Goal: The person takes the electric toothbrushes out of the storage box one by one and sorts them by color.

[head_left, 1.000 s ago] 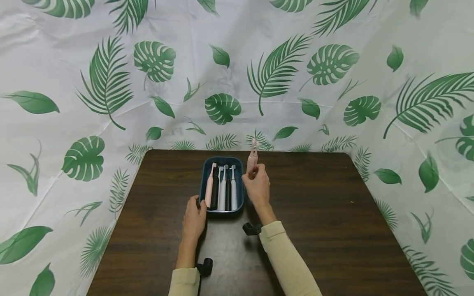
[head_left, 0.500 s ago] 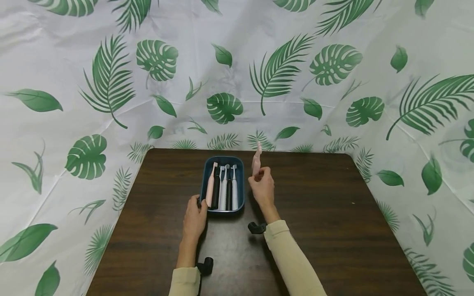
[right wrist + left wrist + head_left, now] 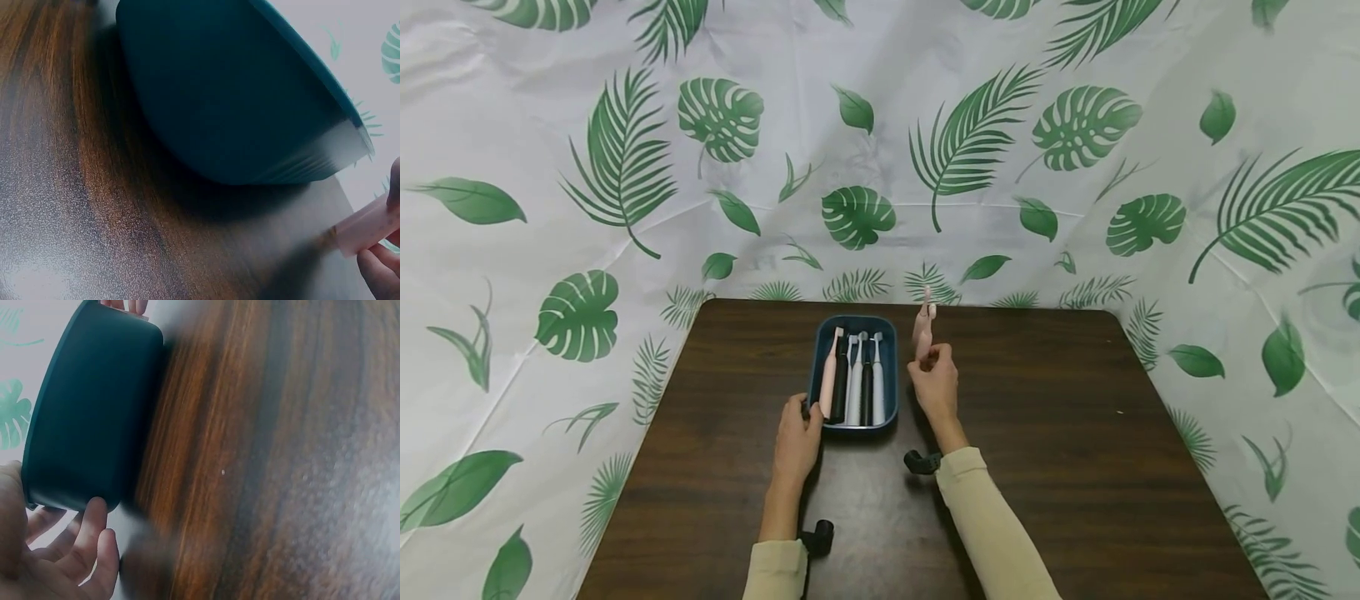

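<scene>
A dark blue tray [image 3: 888, 354] stands on the brown table [image 3: 1037, 433] and holds several electric toothbrushes [image 3: 852, 379], pink, black and white, lying side by side. My left hand [image 3: 797, 433] grips the tray's near left corner; its fingers [image 3: 94, 544] curl at the tray wall [image 3: 94, 425] in the left wrist view. My right hand [image 3: 934, 383] holds a pink toothbrush [image 3: 922, 327] upright just right of the tray, above the table. In the right wrist view the pink handle [image 3: 369, 225] shows beside the tray's outer wall [image 3: 231, 100].
A white sheet printed with green leaves [image 3: 880, 150] hangs behind and to both sides of the table. Black wrist camera mounts [image 3: 919, 461] sit at both wrists. Bare tabletop lies to the right and left of the tray.
My right hand has carried the pink toothbrush a little to the right, away from the tray. The left hand stays on the tray corner.
</scene>
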Available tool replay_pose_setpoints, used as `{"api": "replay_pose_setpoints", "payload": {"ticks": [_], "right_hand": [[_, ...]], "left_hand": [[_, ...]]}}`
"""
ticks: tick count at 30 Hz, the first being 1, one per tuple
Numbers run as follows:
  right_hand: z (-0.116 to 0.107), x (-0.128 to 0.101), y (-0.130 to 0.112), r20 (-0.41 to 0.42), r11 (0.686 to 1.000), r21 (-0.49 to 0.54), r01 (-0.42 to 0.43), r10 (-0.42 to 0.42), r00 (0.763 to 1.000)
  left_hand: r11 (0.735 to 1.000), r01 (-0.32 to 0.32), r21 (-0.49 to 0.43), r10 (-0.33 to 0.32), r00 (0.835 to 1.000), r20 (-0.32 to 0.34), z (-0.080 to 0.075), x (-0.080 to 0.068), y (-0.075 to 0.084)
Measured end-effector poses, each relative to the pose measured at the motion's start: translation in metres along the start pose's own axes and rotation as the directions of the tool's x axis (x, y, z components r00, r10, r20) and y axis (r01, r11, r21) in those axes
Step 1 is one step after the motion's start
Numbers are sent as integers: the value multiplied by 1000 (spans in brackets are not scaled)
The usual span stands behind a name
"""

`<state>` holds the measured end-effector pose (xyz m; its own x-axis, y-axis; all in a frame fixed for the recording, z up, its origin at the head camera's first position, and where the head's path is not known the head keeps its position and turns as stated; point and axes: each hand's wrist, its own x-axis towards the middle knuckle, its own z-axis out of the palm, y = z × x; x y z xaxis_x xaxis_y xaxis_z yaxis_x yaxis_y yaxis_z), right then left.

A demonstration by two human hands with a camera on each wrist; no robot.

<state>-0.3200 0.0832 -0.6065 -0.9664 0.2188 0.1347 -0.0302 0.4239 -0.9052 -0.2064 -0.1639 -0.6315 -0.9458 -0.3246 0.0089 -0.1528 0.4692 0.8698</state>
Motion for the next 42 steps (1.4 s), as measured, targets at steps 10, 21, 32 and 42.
{"api": "replay_pose_setpoints", "payload": {"ticks": [10,21,32,42], "right_hand": [[-4,1,1,-21,1000,-4,8,-8,1000],[-9,7,2,-3,999,-44,2,-2,1000],[-14,8,4,14,998,-54,7,-7,1000],[-14,2,-7,98,995,-95,-33,42,994]], "left_hand": [[996,-90,-24,89,996,-30,7,4,-9],[999,-52,15,53,998,-43,2,-5,27],[997,-2,76,3,1000,-10,6,-8,31],[991,40,129,-34,998,-50,4,-9,20]]}}
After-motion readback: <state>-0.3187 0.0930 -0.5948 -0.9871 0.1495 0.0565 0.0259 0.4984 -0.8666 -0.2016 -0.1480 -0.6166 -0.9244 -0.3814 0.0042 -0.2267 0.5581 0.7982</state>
